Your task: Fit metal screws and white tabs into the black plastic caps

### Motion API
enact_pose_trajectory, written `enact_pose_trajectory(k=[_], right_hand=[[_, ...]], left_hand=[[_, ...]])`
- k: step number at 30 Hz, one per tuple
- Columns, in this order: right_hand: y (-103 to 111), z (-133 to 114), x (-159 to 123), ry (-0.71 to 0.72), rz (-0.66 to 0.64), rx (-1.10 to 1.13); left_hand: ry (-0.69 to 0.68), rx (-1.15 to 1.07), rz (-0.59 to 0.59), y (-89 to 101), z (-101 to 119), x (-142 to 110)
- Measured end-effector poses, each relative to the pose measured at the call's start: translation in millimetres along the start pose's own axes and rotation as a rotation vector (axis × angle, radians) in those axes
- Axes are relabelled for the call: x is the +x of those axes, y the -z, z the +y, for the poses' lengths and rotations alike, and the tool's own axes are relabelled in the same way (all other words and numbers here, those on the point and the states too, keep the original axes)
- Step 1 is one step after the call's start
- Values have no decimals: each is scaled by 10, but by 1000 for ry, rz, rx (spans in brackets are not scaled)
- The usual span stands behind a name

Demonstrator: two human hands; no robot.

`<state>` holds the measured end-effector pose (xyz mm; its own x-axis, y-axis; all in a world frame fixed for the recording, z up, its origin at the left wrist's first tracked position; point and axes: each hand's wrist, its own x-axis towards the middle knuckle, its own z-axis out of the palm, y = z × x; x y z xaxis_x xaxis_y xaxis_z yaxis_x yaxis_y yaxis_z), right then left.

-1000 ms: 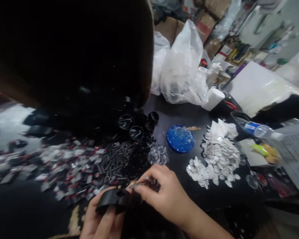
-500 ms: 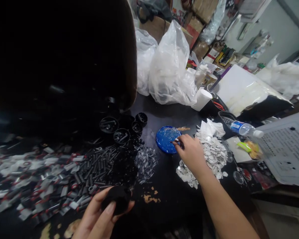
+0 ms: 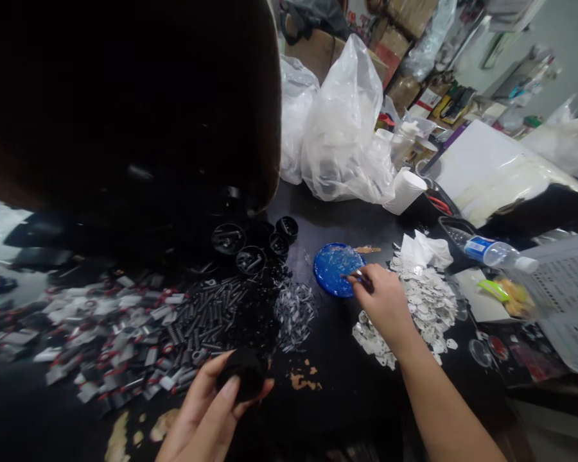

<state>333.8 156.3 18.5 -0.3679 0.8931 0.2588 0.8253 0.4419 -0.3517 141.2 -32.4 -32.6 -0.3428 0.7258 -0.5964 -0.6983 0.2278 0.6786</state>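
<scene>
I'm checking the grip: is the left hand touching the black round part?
Touching. The head view shows the left hand holding the black round part, thumb lying against it.

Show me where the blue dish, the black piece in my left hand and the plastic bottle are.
Blue dish (image 3: 326,277): head view, on its blue surface, left of the middle.
Black piece (image 3: 247,371): head view, about the middle of its dark face.
Plastic bottle (image 3: 483,249): head view, on its blue label.
</scene>
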Motion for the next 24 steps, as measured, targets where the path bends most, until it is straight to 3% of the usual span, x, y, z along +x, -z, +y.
enact_pose_trajectory(k=[4,7,9,13,18,21,24], right_hand=[[30,-249,-214,-103,-70,320],[5,-512,-373,-277,-223,761],[9,-669,-443,-307,-311,890],[71,-860,-492,-204,-348,815],[110,-923,-495,-161,-347,778],[115,-925,-488,-160,-374,774],[136,-907,-479,-124,-411,729]], left_hand=[[-23,-98,-30,-149,45,-18],[25,-193,-128,-245,86,-30],[67,-246,-195,-277,118,-42],[147,-345,-259,-272,171,-81],[170,-324,-264,-242,178,-123],[94,-187,-272,-215,156,-126],[-131,110,-212,-143,127,-125]])
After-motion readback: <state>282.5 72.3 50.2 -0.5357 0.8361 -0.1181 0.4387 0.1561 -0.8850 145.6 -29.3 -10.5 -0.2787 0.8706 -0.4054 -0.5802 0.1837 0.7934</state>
